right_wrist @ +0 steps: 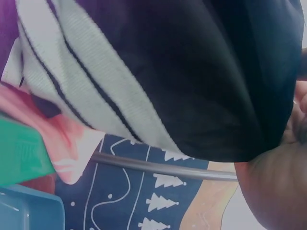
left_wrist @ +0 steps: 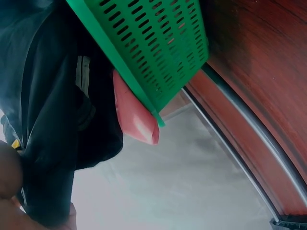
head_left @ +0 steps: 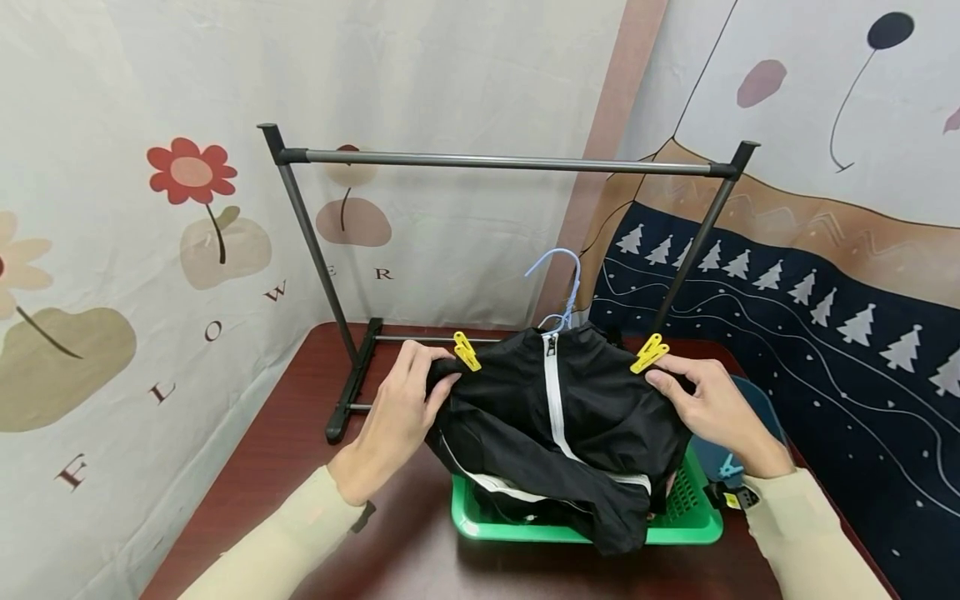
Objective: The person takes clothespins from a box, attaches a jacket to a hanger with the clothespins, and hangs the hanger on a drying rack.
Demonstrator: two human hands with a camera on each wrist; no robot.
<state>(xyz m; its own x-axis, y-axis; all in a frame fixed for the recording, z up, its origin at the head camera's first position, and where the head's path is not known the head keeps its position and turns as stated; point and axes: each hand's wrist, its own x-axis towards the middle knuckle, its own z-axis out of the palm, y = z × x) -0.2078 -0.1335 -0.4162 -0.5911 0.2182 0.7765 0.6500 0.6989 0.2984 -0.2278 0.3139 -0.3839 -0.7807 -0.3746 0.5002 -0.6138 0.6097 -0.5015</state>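
Observation:
A black zip-up jacket [head_left: 510,425] with a white zipper hangs on a light blue hanger [head_left: 576,283], whose hook rises above the collar. Yellow clothespins sit on both shoulders, the left clothespin [head_left: 467,351] and the right clothespin [head_left: 649,353]. My left hand [head_left: 397,412] pinches the jacket's left shoulder between thumb and fingers. At the other shoulder, my right hand [head_left: 712,408] grips the fabric just beside the clothespin. White stripes on the jacket [right_wrist: 216,96] show up close in the right wrist view.
Below and behind the jacket stands a green basket [head_left: 705,529] with pink cloth [left_wrist: 136,115] at its rim. A blue bin [head_left: 757,408] holding a light blue clothespin [head_left: 729,467] is at the right. A metal clothes rack [head_left: 495,161] stands behind on the dark red table [head_left: 255,492].

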